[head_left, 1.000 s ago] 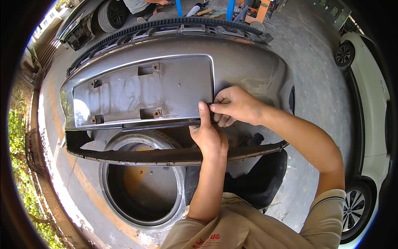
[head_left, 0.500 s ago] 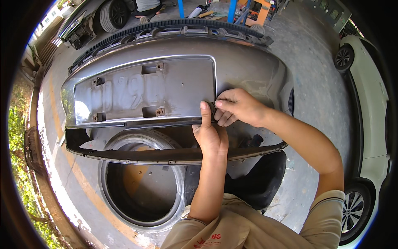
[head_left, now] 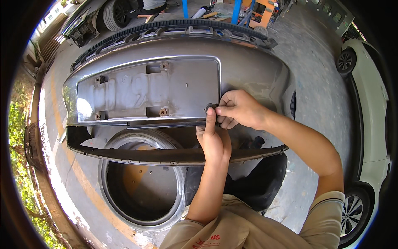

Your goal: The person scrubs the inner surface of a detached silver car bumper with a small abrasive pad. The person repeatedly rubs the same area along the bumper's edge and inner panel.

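A grey-brown car bumper cover (head_left: 248, 68) lies in front of me, its recessed plate area (head_left: 182, 95) facing up. By the lower right corner of that recess, my right hand (head_left: 240, 110) pinches a small dark piece (head_left: 212, 106), whose exact kind I cannot make out. My left hand (head_left: 213, 139) grips the edge of the bumper just below, thumb upright on the front and touching the dark piece; its other fingers are partly hidden under the edge.
A wheel rim or tire (head_left: 103, 182) lies on the floor under the bumper. A black ribbed trim (head_left: 166, 25) runs behind it. A white car (head_left: 375, 124) stands at the right. A person sits near a loose wheel (head_left: 116, 14) at the back, beside an orange stand (head_left: 262, 14).
The small dark piece now shows above my left thumb, where it was mostly hidden before. My left thumb has lowered slightly and moved right, against my right fingertips. The view has shifted slightly.
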A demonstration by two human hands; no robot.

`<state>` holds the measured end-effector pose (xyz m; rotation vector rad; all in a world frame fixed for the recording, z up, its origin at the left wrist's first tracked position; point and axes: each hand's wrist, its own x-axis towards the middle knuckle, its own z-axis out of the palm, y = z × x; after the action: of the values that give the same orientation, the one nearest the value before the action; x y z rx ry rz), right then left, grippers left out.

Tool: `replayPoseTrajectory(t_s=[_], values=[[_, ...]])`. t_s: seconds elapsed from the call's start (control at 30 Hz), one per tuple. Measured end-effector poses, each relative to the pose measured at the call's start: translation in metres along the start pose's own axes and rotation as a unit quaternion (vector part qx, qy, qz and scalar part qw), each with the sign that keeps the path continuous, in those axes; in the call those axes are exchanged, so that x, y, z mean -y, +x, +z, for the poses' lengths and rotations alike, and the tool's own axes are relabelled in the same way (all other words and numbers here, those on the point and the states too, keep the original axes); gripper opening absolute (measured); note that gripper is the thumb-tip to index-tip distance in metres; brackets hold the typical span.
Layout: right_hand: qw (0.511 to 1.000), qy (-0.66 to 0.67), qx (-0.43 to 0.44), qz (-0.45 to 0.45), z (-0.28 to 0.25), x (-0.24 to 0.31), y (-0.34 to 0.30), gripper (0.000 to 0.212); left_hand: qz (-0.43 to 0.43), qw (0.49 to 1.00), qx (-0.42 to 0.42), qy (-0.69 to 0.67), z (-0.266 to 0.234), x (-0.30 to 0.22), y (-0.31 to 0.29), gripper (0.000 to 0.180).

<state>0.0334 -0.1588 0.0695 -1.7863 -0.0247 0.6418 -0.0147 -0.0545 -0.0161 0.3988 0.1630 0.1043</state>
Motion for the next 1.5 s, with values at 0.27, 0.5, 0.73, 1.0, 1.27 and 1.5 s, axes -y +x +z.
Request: replayPoseTrajectory(t_s=[0.27,0.5,0.73,1.0,1.27,1.5], values=[[1.0,0.007,0.004,-0.002,-0.002,-0.001,-0.002,0.017,0.031,0.999,-0.043,0.012,0.011,-0.001,-0.002,0.028],[1.0,0.004,-0.003,-0.002,-0.001,0.0,-0.003,0.021,0.014,0.999,-0.038,0.012,0.007,-0.004,0.0,0.024],[0.998,-0.043,-0.025,0.043,0.008,0.022,0.001,0.032,-0.076,0.997,-0.02,-0.006,-0.002,-0.023,0.005,0.025],[0.999,0.004,0.014,0.04,-0.001,0.012,0.003,0.024,-0.129,0.989,-0.043,0.05,0.0,-0.04,0.009,0.026],[0.999,-0.024,0.025,0.03,-0.001,0.014,0.001,0.022,-0.147,0.982,-0.034,0.117,0.0,-0.052,0.01,0.024],[0.997,-0.072,0.01,0.03,0.002,0.018,0.004,0.023,-0.134,0.975,-0.042,0.174,0.002,-0.055,0.013,0.026]])
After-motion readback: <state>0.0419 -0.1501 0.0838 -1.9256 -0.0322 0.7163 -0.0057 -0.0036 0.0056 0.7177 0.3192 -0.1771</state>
